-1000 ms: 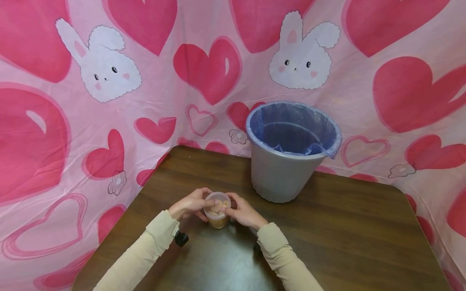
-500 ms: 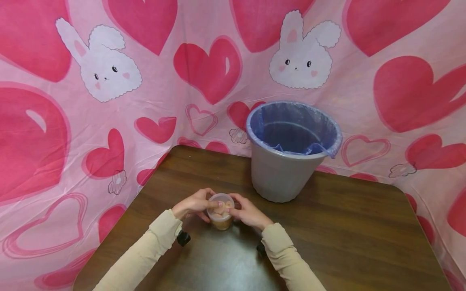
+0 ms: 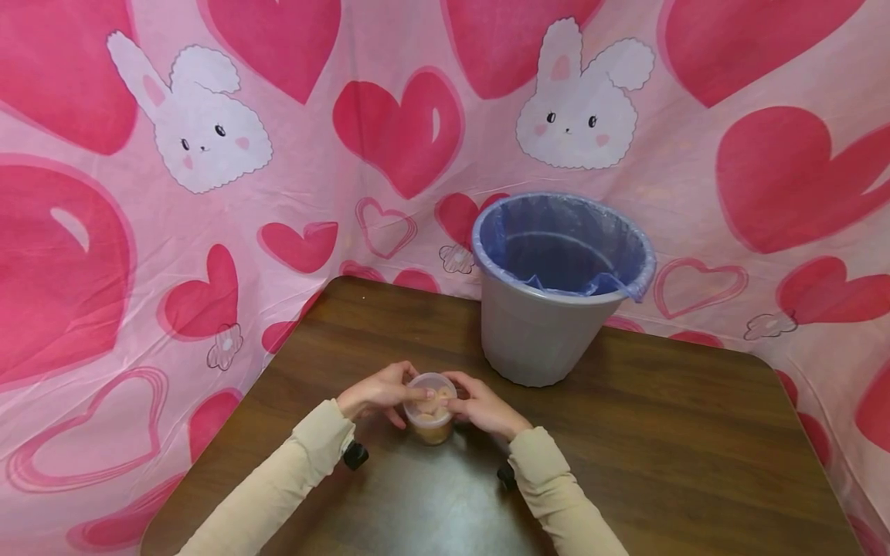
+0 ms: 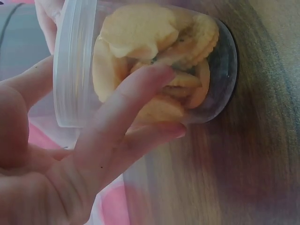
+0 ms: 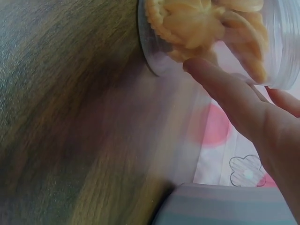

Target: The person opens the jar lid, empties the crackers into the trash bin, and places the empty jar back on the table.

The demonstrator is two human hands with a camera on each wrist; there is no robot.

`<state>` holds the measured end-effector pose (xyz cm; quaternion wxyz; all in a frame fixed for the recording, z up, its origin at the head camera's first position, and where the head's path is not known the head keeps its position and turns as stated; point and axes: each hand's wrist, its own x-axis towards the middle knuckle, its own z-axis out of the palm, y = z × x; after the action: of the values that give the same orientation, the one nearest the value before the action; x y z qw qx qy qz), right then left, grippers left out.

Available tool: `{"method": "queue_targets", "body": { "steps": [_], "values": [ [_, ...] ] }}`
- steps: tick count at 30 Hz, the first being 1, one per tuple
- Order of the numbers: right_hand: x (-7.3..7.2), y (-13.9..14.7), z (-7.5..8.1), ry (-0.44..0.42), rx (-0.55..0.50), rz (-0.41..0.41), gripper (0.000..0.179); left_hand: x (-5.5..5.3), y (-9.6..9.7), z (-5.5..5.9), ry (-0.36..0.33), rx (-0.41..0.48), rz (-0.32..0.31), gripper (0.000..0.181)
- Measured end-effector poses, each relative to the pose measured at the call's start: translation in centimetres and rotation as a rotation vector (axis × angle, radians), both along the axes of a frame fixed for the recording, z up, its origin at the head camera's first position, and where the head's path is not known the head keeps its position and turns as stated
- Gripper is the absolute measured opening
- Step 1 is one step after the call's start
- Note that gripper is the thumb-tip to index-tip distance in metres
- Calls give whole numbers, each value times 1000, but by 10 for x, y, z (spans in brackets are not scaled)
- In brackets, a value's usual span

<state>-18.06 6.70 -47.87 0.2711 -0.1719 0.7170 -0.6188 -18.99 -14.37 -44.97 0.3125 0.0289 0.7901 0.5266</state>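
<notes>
A clear plastic jar [image 3: 431,432] with a translucent lid [image 4: 75,65] is at the middle of the table, its base down at the wood. Through its wall show several golden cookies [image 4: 140,30], some with scalloped edges. My left hand [image 3: 381,388] holds the jar from the left, its thumb over the lid and fingers along the side. From the right, my right hand [image 3: 487,405] grips it too, the thumb also over the lid. In the right wrist view, one fingertip [image 5: 199,68] lies against the jar's wall. The far fingers are partly hidden.
A grey bin [image 3: 538,340] with a blue plastic liner [image 3: 556,232] stands on the brown wooden table [image 3: 660,448], behind and right of the jar. A pink cloth [image 3: 389,46] with hearts and rabbits hangs along the back and left edges.
Both hands and the jar have shifted a little to the right and slightly nearer to me. Their hold looks the same, and the bin stays in place.
</notes>
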Motion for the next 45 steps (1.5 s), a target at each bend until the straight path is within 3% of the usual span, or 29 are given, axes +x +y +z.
{"method": "queue_targets", "body": {
  "steps": [8, 45],
  "values": [
    [1, 8, 4, -60, 17, 2, 46, 0, 6, 2, -9, -33, -43, 51],
    [0, 44, 5, -95, 37, 60, 48, 5, 36, 0, -11, -65, -151, 50]
  ]
}}
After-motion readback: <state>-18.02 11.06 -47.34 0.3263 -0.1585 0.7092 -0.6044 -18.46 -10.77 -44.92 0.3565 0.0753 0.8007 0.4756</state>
